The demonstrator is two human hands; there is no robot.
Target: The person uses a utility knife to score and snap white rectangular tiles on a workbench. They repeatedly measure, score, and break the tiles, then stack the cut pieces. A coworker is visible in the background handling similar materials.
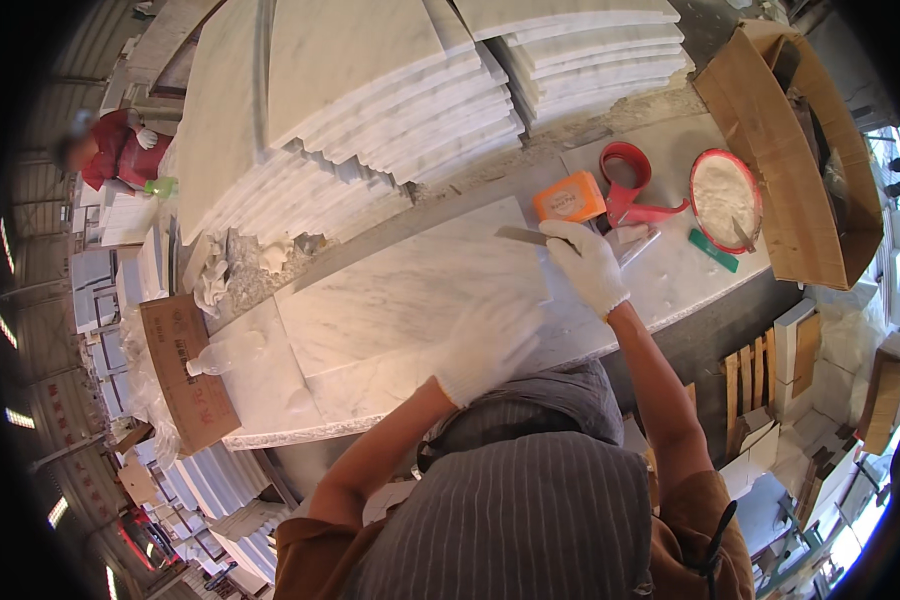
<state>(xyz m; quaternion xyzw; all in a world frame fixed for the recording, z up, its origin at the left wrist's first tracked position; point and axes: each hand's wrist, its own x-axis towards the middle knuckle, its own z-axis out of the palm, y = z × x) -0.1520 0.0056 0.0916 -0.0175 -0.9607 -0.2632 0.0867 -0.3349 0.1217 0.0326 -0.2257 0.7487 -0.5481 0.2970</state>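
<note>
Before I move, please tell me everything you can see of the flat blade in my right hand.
The flat blade is narrow and greyish, looking like metal. It sticks out leftward from the white-gloved right hand, which hides its other end, so any handle is unseen. It shows over the veined marble slab, near the orange box; whether it touches the slab cannot be told.

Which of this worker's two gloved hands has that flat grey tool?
The right hand: it holds one end of the flat grey tool. The left hand is motion-blurred and shows no tool.
</note>
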